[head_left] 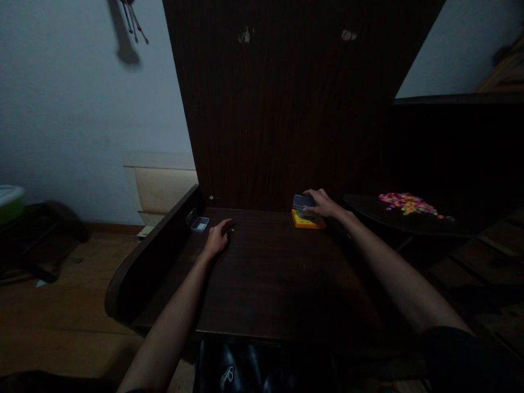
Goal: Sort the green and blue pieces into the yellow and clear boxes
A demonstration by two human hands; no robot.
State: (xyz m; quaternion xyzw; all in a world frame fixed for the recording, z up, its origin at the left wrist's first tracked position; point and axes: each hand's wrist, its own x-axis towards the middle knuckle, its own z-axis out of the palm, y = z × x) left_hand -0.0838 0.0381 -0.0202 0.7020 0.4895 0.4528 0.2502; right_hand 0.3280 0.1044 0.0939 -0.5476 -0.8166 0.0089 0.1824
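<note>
1. Scene was dim; the dark wooden desk (266, 273) and the tall panel behind it swallowed most detail. Objects hanging on the wall at top left were cut off by the frame edge and could not be identified.
2. Left hand (218, 236) lay knuckles-up on the desk surface, fingers curled loosely. A small yellow speck (231, 230) showed at its fingertips; whether the fingers pinched it or only touched it could not be told.
3. Right hand (323, 203) rested on top of a small dark box (303, 202), fingers draped over it and closed lightly around its far side. The box sat on an orange tray (308, 220) at the back of the desk, against the panel.
4. Contents of box and tray were not visible.
5. A small clear container (200, 224) stood just left of the left hand, near the desk's raised side rail; contents unreadable.
6. A pile of coloured pieces (405, 203), pink and yellow, lay loose on a side shelf, well apart from the right hand.
</note>
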